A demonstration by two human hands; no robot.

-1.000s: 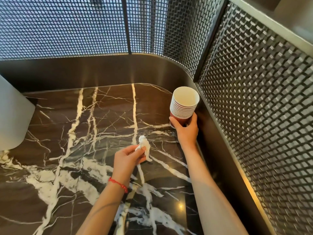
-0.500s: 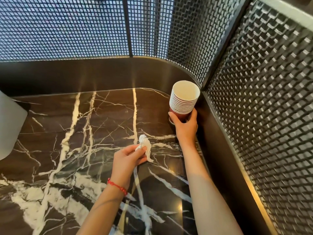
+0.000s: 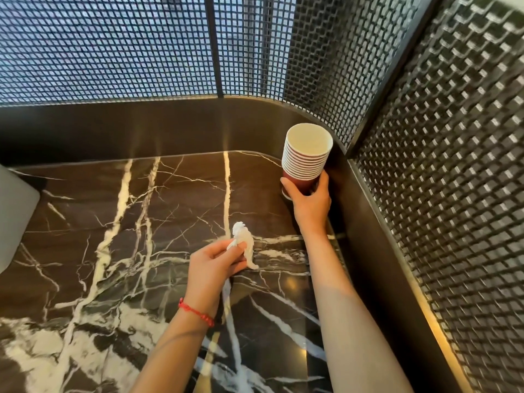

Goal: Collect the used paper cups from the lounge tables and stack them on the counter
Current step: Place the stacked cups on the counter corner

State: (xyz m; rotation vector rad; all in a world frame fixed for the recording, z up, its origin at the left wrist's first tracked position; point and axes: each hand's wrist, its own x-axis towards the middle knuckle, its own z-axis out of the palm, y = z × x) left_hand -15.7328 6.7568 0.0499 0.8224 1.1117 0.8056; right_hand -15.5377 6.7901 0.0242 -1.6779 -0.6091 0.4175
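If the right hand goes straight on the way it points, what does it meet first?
Probably the dark wall of the corner, just behind the cup stack that the right hand grips; depth is unclear.

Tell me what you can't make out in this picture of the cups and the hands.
Head view only:
- Cup stack base: covered by the right hand, so contact with the counter is unclear.
- Cup insides: only the top one shows.
- White wad in the left hand: crumpled, kind unclear.
- Pale object: cut off by the left edge.

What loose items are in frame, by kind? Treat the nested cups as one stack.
Cup stack, gripped by right hand: 1
Crumpled white tissue, pinched by left hand: 1
Red string bracelet: 1
Total: 3
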